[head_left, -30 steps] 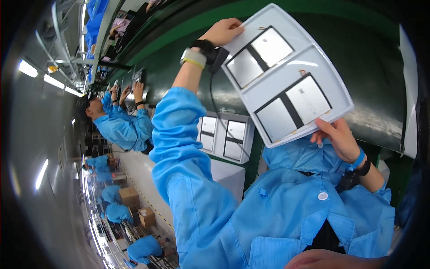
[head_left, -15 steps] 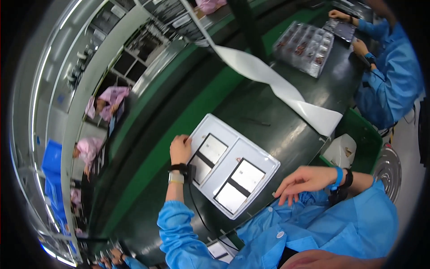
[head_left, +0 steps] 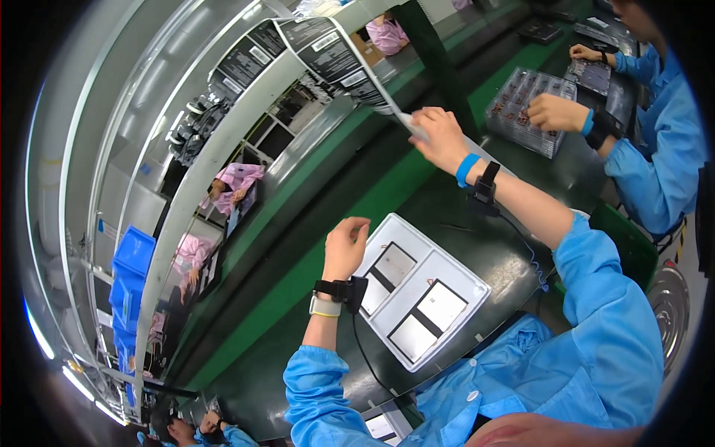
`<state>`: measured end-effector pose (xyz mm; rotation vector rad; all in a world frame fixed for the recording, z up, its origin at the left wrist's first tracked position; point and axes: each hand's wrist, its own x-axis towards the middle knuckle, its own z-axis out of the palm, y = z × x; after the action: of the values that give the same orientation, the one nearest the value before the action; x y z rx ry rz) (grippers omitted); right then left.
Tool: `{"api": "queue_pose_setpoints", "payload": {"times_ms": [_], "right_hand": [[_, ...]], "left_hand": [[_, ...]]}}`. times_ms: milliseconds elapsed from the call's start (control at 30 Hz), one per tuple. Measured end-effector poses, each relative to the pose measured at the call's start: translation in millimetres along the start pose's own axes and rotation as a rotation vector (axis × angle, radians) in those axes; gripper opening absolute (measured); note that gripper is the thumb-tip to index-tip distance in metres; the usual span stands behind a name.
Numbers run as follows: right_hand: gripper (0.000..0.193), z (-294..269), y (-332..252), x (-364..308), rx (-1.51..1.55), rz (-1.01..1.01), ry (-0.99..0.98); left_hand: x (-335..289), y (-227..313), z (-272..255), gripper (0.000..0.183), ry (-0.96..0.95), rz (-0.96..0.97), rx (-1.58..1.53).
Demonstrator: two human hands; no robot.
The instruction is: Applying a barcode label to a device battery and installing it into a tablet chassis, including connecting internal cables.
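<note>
My right hand [head_left: 441, 141] is raised beyond the tray, its fingers closed on the pale strip of a label web. Black printed labels [head_left: 331, 56] hang on that web near a metal frame. Beside the left edge of a white two-compartment tray [head_left: 418, 264] is my left hand [head_left: 347, 247], loosely curled, with nothing visible in it. Each compartment holds a flat rectangular panel with two silvery halves and a black band: the left panel [head_left: 396, 261] is partly hidden by my wrist device, while the right panel [head_left: 441, 302] shows fully.
On the right, a co-worker in blue handles parts beside a stacked clear plastic tray [head_left: 514, 104]. A green bin [head_left: 625, 238] stands below the dark bench [head_left: 298, 372]. Blue bins [head_left: 130, 276] and people in pink are on the far left. A thin dark tool lies beyond the tray.
My right hand has gone from the tray's near right side up to the label strip. My left hand has come off the tray's edge. The co-worker's hand has moved over the clear tray.
</note>
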<state>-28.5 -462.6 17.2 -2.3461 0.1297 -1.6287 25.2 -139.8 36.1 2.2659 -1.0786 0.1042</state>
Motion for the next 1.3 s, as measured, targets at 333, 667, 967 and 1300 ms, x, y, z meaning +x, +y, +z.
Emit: {"api": "queue_pose_setpoints", "payload": {"times_ms": [333, 667, 967, 1300], "right_hand": [[0.027, -110, -82, -5, 0.829, 0.265, -0.067], [0.024, -129, -99, 40, 1.197, 0.088, -0.402], [0.013, -119, -92, 37, 1.131, 0.240, -0.401], [0.018, -124, -86, 35, 1.303, -0.034, -0.457]], "left_hand": [[-1, 143, -20, 0.041, 0.440, 0.591, 0.035], [23, 161, -28, 0.102, 0.446, 0.274, -0.819], [17, 154, -27, 0.077, 0.930, 0.577, 0.226], [9, 154, -20, 0.039, 0.568, 0.618, -0.072]]}}
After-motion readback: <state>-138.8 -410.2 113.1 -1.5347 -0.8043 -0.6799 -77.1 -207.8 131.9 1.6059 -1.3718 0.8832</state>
